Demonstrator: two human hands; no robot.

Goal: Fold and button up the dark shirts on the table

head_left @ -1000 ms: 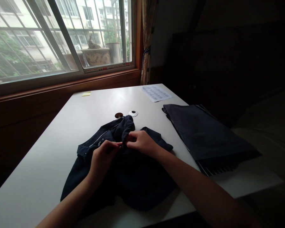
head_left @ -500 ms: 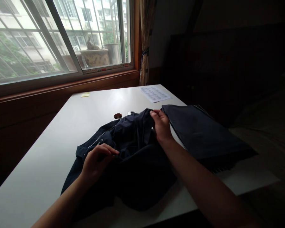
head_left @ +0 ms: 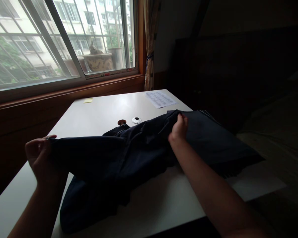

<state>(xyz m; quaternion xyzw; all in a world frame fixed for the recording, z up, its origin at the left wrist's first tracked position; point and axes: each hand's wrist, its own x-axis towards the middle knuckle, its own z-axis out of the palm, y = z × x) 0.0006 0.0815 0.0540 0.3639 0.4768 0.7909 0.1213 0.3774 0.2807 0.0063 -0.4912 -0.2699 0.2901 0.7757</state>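
A dark navy garment point(head_left: 119, 155) is stretched sideways between my two hands above the white table; its cut cannot be made out. My left hand point(head_left: 41, 155) pinches one end of it at the left, raised off the tabletop. At the right, my right hand point(head_left: 179, 127) is closed on the garment's other upper end. The lower part hangs in folds and rests on the table at the front left. Just beyond my right hand lies a second dark blue folded cloth piece point(head_left: 213, 138), partly behind my forearm.
The white table point(head_left: 72, 122) has a round hole point(head_left: 122, 122) and a white grommet cap point(head_left: 136, 120) past the garment. Printed paper point(head_left: 161, 99) and a yellow sticky note point(head_left: 88, 100) lie near the far edge. Behind stand a barred window point(head_left: 101, 36) and a curtain point(head_left: 150, 46).
My left hand has moved left and up, pulling the garment's edge out wide. My right hand has shifted a little to the right with its end. The grommet cap is now uncovered.
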